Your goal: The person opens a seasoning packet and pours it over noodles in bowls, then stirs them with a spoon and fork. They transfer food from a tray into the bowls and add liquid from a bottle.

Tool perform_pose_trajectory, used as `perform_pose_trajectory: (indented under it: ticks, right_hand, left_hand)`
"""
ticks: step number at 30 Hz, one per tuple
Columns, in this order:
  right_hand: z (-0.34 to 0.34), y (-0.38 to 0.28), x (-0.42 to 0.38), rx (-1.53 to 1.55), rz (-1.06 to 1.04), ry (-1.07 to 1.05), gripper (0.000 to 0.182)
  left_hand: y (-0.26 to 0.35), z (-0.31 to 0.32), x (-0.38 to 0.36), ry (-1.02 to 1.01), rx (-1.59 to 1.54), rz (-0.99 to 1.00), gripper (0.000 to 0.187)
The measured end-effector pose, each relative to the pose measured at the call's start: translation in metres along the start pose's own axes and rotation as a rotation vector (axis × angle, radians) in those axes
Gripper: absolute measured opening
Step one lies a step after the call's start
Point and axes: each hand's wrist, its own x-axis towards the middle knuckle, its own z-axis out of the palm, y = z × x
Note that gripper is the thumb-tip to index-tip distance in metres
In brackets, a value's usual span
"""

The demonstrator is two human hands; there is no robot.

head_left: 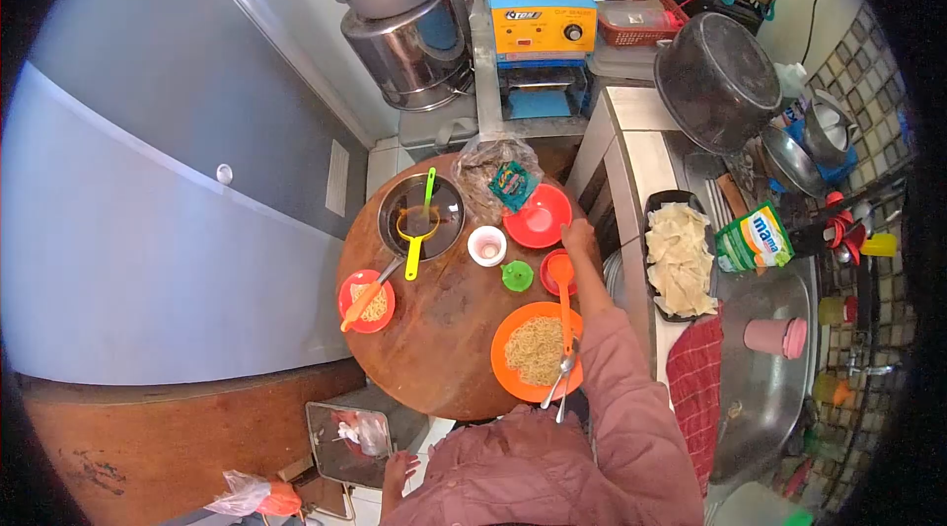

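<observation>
My right hand [579,238] reaches across the round table and grips the right rim of a red plate [539,217]. A teal sachet [513,187] lies over that plate's upper left edge. Just below my hand, an orange ladle [560,274] rests over a small red bowl [547,281]. Nearest my body is an orange plate [500,353] of noodles [533,350], with a spoon and fork [560,378] at its edge. Down at my side hangs my left hand [400,470], fingers apart, holding nothing. Beside the red plate stand a white cup [486,247] and a green lid [516,275].
On the table's left sit a dark pan [453,220] with a yellow strainer [418,222] and a small red plate [346,297] of noodles. A counter at right bears a black tray [654,260] of pale wrappers and a sink [750,398]. A cup sealer [543,28] stands behind.
</observation>
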Motion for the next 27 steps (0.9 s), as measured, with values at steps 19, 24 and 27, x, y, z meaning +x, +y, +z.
perform_pose_trajectory:
  ticks: [19, 24, 27]
  right_hand:
    - [-0.06, -0.03, -0.096, 0.713, -0.176, 0.349, 0.014]
    - [-0.053, -0.03, -0.091, 1.127, 0.193, 0.244, 0.014]
    - [-0.052, -0.02, -0.086, 1.212, 0.307, 0.203, 0.014]
  left_hand:
    - [0.044, -0.023, 0.04, -0.071, 0.02, 0.074, 0.028]
    - [0.088, -0.004, 0.041, -0.134, 0.035, 0.29, 0.027]
    - [0.106, 0.003, 0.041, -0.165, 0.039, 0.35, 0.029]
